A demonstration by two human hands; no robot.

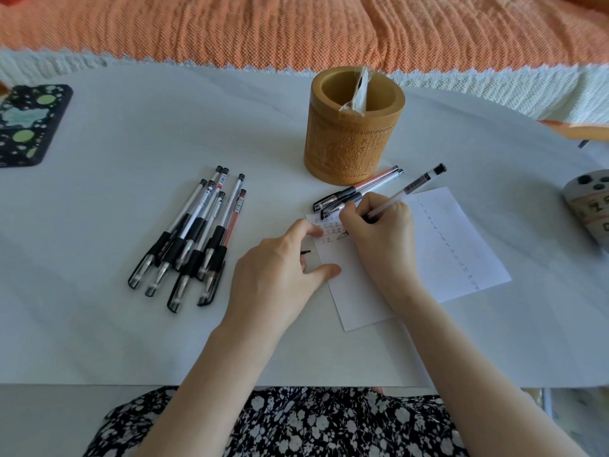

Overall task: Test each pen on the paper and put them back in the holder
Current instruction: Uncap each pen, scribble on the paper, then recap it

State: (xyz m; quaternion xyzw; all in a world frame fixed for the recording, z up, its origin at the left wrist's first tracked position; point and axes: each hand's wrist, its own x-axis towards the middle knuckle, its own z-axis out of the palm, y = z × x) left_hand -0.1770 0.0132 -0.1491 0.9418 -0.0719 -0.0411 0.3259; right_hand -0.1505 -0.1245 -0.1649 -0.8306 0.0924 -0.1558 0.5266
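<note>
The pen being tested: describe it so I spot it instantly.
Start at the carved bamboo holder; the white paper lies just in front. The right hand grips the pen there, tip down at the paper. The two capped pens beside it lie flat, unheld.

pen (405, 192) grip hidden in right hand (379, 235) | patterned case (33, 127) cut by left edge

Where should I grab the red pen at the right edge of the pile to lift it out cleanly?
Pinch the red pen by its upper barrel, near the tail end, coming from above and from its right. There it lies on the outer edge of the pile with bare table beside it, while its capped end is crowded against the neighbouring pens.
</note>
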